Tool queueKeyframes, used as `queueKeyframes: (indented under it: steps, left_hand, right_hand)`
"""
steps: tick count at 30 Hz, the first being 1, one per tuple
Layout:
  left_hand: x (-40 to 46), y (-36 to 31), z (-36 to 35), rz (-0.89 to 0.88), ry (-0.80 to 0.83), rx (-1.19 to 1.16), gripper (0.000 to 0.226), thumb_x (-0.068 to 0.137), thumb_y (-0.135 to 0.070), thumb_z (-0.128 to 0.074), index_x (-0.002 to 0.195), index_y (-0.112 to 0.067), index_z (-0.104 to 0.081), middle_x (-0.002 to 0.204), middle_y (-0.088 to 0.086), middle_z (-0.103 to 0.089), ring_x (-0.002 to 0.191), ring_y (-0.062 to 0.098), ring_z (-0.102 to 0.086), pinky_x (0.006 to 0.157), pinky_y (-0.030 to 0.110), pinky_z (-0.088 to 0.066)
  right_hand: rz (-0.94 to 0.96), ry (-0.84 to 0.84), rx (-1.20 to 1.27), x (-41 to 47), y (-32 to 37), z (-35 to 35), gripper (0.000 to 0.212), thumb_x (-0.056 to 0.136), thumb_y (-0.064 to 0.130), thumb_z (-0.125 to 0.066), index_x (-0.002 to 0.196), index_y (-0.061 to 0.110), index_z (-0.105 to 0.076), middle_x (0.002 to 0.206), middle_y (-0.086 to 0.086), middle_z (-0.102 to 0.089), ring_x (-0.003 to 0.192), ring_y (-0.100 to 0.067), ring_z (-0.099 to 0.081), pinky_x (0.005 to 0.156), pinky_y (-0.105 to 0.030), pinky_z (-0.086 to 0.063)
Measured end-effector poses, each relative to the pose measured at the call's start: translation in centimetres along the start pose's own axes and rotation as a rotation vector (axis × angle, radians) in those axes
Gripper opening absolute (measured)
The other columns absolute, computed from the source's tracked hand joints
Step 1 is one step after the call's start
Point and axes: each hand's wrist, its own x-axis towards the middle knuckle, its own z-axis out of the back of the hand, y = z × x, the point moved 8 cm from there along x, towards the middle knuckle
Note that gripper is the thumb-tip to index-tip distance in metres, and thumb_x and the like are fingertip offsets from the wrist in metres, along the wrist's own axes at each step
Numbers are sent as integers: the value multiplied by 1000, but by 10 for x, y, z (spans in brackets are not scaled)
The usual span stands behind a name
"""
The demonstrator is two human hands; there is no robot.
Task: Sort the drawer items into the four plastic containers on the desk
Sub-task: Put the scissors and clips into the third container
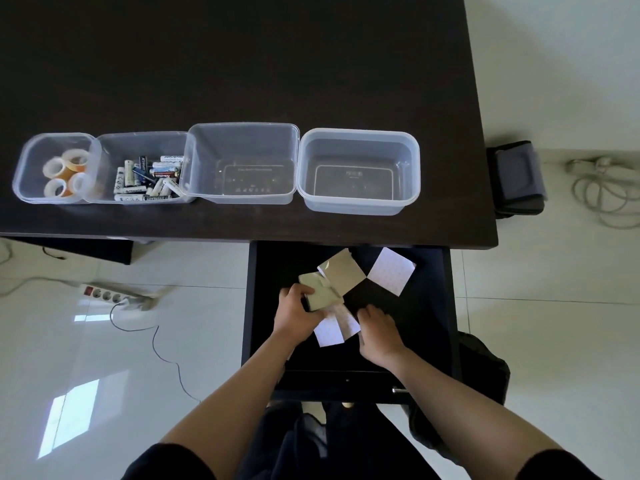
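Note:
The open black drawer (429, 306) holds several flat square sheets. My left hand (294, 311) grips a small stack of olive-grey sheets (320, 292). Another olive sheet (341, 271) lies just beyond it. My right hand (377, 329) rests with curled fingers on white dotted sheets (334, 329) between the hands. One more white dotted sheet (391, 270) lies at the drawer's back right. On the desk stand four clear containers: the tape-roll container (27, 168), the battery container (107, 147), and two empty ones (242, 128) (360, 135).
The dark desk (242, 64) ends at its front edge just above the drawer. A power strip (110, 294) and cable lie on the white floor at left. A dark bag (517, 178) sits by the desk's right side, with coiled white cord (602, 188) beyond.

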Motion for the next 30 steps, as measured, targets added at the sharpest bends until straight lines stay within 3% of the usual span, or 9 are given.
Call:
queueKeyframes:
  steps: [5,7,10,13,18,26,30]
  left_hand:
    - [9,-17,-1,-28,-33,4,42,74,-15,-75,112,-20,-57,118,2,-48,95,18,-62,83,34,-55]
    - [13,-20,4,-26,-60,1,40,76,-9,-70,113,-17,-57,120,5,-47,91,19,-62,78,31,-54]
    - [18,-22,22,-16,-118,16,45,76,3,-58,118,-13,-56,124,10,-44,86,21,-56,73,27,-48]
    - [23,-20,45,-5,-180,50,52,75,9,-51,124,-10,-52,130,13,-41,89,23,-52,75,24,-42]
    - [26,-14,51,-21,-120,100,50,81,0,-58,130,-10,-49,135,13,-45,113,27,-53,79,22,-41]
    - [-3,-3,31,-52,-52,109,45,86,-15,-60,130,-11,-50,137,12,-40,117,27,-50,91,25,-41]
    - [-19,-8,29,-114,-41,85,44,86,-17,-60,129,-13,-51,135,9,-42,119,24,-49,91,22,-41]
  right_hand:
    - [-37,-27,137,-4,-11,12,20,88,9,-48,108,7,-50,115,-9,-49,108,-29,-48,88,-40,-44]
    - [-95,14,296,-5,-17,11,10,87,7,-47,96,8,-51,101,-7,-55,96,-28,-56,81,-42,-49]
    - [-198,30,490,-6,-27,14,8,86,6,-50,83,11,-56,85,-5,-63,81,-23,-61,67,-32,-48]
    - [-224,4,535,-9,-32,24,9,85,7,-59,84,14,-64,84,-2,-67,82,-16,-62,71,-27,-48]
    - [-209,-42,524,-14,-38,42,9,81,8,-68,86,13,-73,86,-2,-73,84,-15,-66,79,-32,-54]
    - [-235,-239,571,-34,-46,80,16,81,4,-70,93,11,-76,91,-2,-73,85,-10,-63,77,-21,-46]
    - [-208,-342,547,-43,-43,100,15,79,5,-72,93,9,-76,91,-5,-75,83,-12,-65,76,-21,-50]
